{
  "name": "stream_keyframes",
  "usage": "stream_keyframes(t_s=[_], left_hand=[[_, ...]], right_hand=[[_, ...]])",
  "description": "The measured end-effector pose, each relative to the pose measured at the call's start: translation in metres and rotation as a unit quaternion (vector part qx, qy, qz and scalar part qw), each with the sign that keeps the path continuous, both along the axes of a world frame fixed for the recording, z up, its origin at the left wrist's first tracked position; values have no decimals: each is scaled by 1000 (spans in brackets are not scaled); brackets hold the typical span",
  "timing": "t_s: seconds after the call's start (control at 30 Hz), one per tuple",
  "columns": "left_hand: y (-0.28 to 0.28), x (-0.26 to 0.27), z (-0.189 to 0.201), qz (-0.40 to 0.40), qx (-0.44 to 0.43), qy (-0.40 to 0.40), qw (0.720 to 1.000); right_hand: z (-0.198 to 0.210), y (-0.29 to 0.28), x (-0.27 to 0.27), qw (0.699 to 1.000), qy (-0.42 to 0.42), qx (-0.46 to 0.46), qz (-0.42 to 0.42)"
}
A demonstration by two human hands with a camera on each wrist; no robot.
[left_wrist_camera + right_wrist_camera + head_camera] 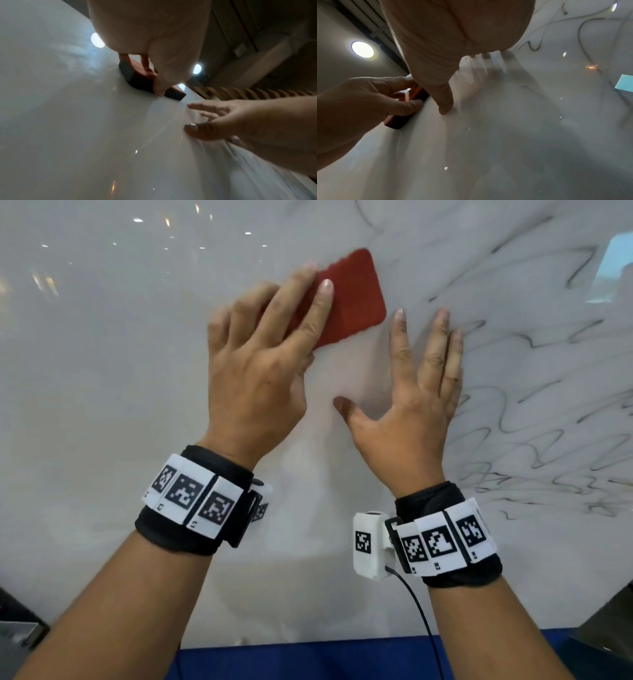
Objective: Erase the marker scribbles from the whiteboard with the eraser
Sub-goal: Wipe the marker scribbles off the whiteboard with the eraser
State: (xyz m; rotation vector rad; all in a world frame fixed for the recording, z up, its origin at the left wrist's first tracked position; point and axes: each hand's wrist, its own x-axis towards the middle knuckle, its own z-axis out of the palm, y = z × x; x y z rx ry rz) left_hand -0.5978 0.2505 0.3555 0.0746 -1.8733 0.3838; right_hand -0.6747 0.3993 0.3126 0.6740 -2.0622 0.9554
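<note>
The whiteboard (102, 405) lies flat and fills the head view. Black marker scribbles (534, 419) cover its right side, while the left and middle look wiped. My left hand (315, 320) holds the red eraser (352, 299) against the board at the upper middle. In the left wrist view the fingers lie over the eraser's (137, 75) top and the thumb grips its dark side. Just to the right, my right hand (407, 385) lies flat on the board with straight fingers and the thumb spread, at the edge of the scribbles. Curved scribbles (583, 33) run beyond its palm.
A blue table edge (308, 659) shows below the board's near edge. A black cable (424, 621) hangs from the right wrist camera. Dark objects sit at the lower left (20, 621) and lower right (609, 628) corners. Ceiling lights glare on the board.
</note>
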Motion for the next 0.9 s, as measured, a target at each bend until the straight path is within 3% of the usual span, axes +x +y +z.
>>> stream_keyframes(t_s=[0.13,0.3,0.43,0.6,0.7,0.8,0.9], left_hand=[[5,-2,13,2,103,84,991],[7,-1,4,-1,6,-6,1000],[-3,4,21,21,111,77,991],[1,2,11,-15,-16,-8,1000],[-5,2,22,17,79,73,994],[-4,0,39,19,188,158,969],[11,-9,29,-1,96,99,990]], right_hand=[[2,0,3,1000,-8,0,8],[17,3,6,998,9,-46,29],[50,10,-2,999,30,2,34],[61,10,-15,996,49,65,22],[57,12,-17,996,51,71,19],[57,12,-18,996,56,70,17],[57,11,-19,996,60,65,19]])
